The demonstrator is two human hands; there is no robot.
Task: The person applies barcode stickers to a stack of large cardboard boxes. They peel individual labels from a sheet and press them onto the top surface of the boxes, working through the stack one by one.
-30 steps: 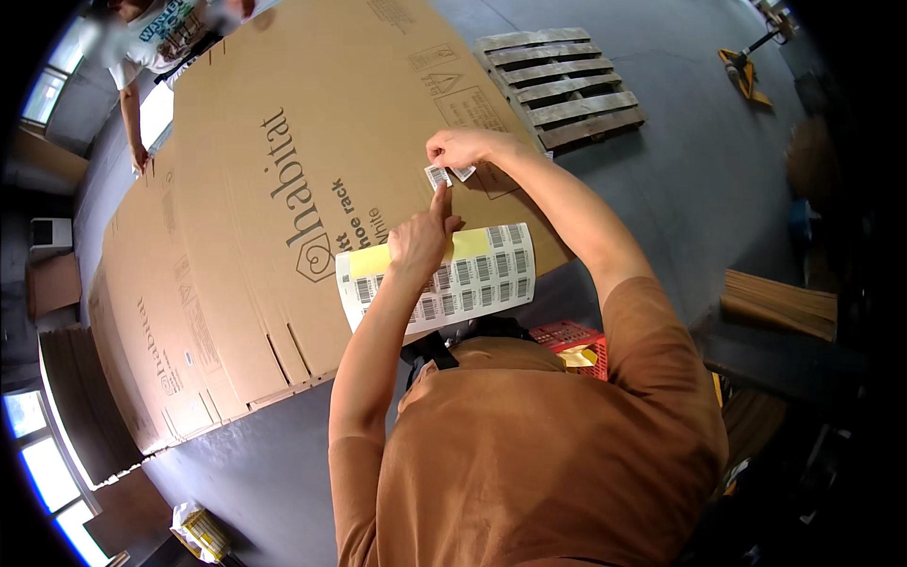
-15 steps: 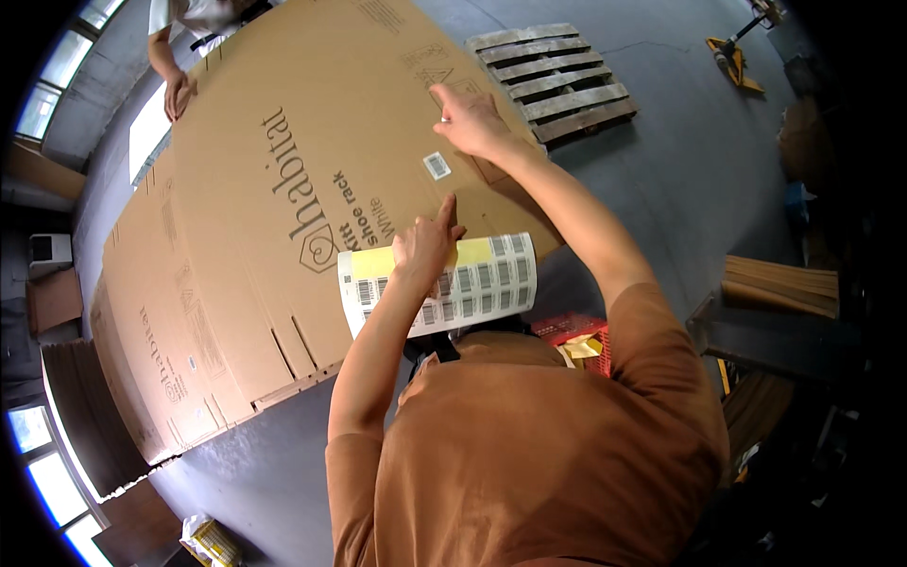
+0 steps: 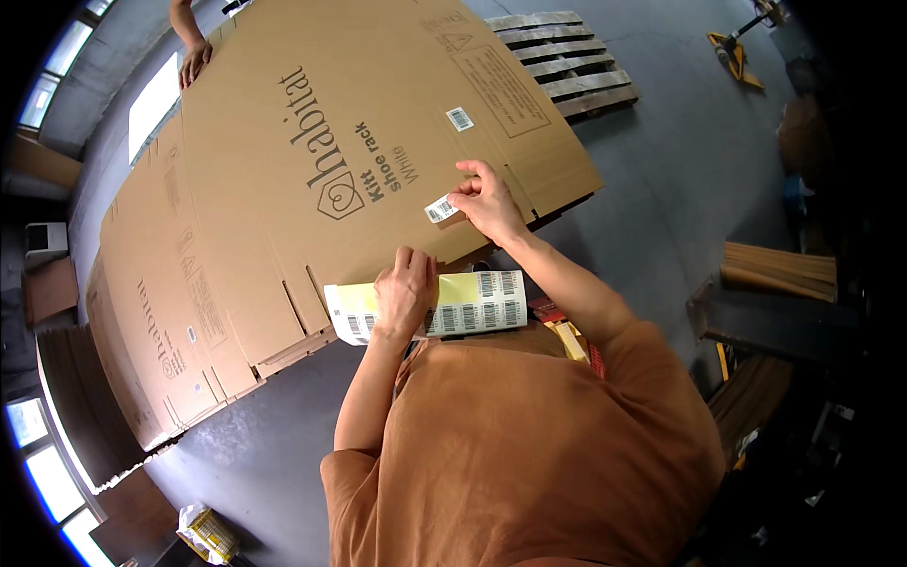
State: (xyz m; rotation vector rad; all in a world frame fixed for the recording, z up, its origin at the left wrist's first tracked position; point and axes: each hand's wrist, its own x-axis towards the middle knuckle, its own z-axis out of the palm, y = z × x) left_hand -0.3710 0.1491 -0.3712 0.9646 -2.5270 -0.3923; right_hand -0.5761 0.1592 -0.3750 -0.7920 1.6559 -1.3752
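A large flat cardboard box (image 3: 255, 170) with dark print lies in front of me, a white barcode sticker (image 3: 459, 119) stuck on its right part. My right hand (image 3: 491, 206) pinches a small white barcode label (image 3: 440, 209) between thumb and finger, over the near edge of the cardboard. Whether that label touches the surface, I cannot tell. Close to my body, my left hand (image 3: 404, 291) grips a curved label sheet (image 3: 477, 317). Rows of barcode labels cover part of it, and a bare yellow strip shows along its top.
Another person's hand (image 3: 196, 64) rests on the cardboard's far left edge. Beyond the right side lies a wooden pallet (image 3: 567, 61), with a yellow pallet jack (image 3: 735, 61) farther off. Stacked cardboard (image 3: 779, 274) stands at right. A red basket (image 3: 597, 361) is partly hidden beside me.
My right hand has come back from over the cardboard and now holds a label. My left hand's pointing finger has curled in, and the sheet is nearer my body. The cardboard has shifted away and rightward.
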